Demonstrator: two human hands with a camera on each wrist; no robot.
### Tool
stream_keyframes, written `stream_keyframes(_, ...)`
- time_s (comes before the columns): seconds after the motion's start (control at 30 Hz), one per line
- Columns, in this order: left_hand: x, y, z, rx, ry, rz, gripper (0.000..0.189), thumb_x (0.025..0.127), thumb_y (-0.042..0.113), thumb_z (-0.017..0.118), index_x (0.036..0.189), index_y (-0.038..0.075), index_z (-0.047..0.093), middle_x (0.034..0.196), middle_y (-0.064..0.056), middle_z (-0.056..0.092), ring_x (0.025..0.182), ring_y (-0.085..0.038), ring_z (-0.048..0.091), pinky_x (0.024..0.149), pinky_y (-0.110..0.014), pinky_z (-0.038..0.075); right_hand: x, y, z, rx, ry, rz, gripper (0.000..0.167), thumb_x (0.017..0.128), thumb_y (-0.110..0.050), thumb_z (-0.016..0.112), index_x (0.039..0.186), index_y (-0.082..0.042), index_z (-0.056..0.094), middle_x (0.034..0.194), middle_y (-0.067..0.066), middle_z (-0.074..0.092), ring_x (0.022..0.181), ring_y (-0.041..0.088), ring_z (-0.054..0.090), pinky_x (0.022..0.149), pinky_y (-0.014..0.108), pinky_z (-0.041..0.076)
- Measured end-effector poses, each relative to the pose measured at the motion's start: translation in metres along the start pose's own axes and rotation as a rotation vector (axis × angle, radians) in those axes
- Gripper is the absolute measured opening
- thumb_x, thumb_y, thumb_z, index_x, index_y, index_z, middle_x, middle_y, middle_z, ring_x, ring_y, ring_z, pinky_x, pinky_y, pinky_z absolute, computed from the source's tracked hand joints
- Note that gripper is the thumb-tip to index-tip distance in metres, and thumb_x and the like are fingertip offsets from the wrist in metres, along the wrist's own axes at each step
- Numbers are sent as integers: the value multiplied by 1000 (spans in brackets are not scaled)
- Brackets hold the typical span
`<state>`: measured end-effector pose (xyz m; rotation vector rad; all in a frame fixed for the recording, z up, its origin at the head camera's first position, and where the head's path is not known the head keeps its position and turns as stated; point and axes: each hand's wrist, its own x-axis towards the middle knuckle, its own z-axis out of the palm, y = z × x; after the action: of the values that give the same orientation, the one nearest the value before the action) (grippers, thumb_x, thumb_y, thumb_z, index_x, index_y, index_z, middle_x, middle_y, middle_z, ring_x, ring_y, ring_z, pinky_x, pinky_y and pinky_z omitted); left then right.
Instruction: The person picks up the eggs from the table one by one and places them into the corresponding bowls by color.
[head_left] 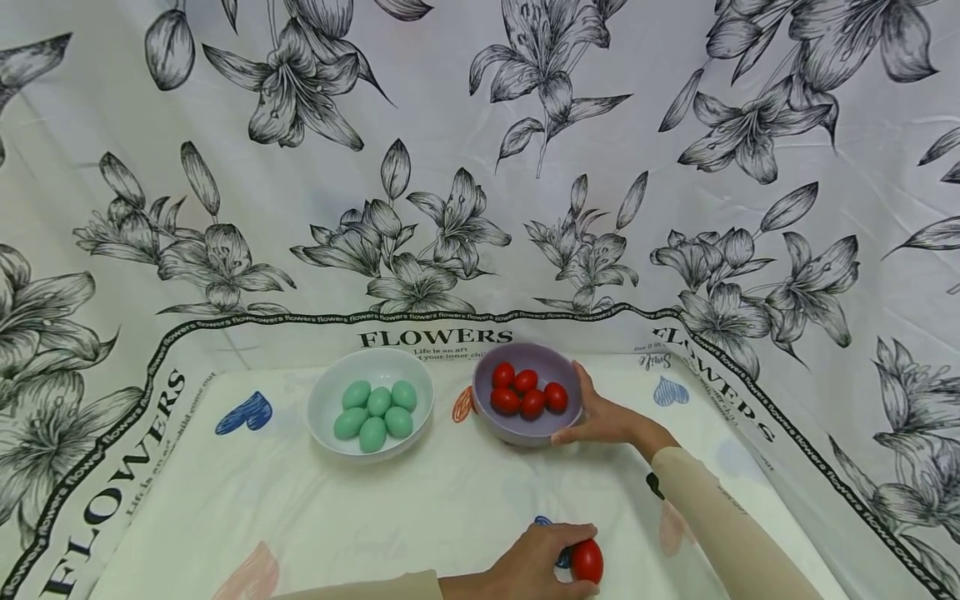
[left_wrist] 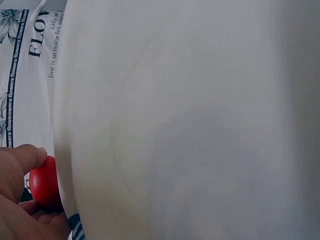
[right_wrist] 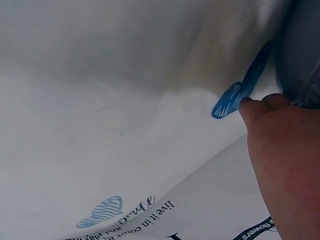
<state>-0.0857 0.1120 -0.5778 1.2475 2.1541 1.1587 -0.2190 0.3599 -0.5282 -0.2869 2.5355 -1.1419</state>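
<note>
Near the front edge of the head view, my left hand (head_left: 534, 565) pinches a glossy red egg (head_left: 587, 561) between thumb and fingers. The same egg (left_wrist: 45, 184) shows at the lower left of the left wrist view, partly covered by pale cloth. Farther back, my right hand (head_left: 603, 418) grips the right side of a purple bowl (head_left: 527, 432), its thumb low on the near wall and its fingers at the far right rim. Several red eggs (head_left: 532, 404) lie inside. In the right wrist view, the fingers reach the bowl's dark side (right_wrist: 300, 55).
Left of the purple bowl stands a white bowl (head_left: 322, 417) with several mint-green eggs (head_left: 372, 433) in it. Beneath lies a pale tablecloth (head_left: 360, 517) printed with hearts and lettering. A white curtain (head_left: 450, 125) with black flower drawings hangs behind and at both sides.
</note>
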Motion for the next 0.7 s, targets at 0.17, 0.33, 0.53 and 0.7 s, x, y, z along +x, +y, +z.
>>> stream_keyframes(0.17,1,0,-3,9,1,33,60,98,37,79,149,10,62,142,6,66,125,1,60,102,-20,51,1,1,0,-4,-1,-2,147,79,-52,91,166,-24,-24,175,21,-2,160,46,14,125,67,21)
stream_keyframes(0.33,3,5,-12,42,7,72,60,98,36,78,150,11,61,143,7,66,124,3,60,103,-20,51,0,1,0,-9,2,-4,148,79,-52,92,166,-26,-24,175,21,-1,160,45,13,125,66,20)
stream_keyframes(0.53,2,19,-29,37,23,95,60,99,39,76,151,14,59,144,9,65,122,6,59,101,-19,52,1,3,0,-17,8,-5,147,79,-53,91,166,-24,-24,175,21,-1,160,46,14,125,66,21)
stream_keyframes(0.7,4,38,-53,40,66,150,60,101,38,75,153,16,56,148,10,62,127,2,59,100,-18,52,1,3,0,-25,11,-3,148,79,-53,91,166,-22,-23,176,20,-2,160,44,13,126,65,20)
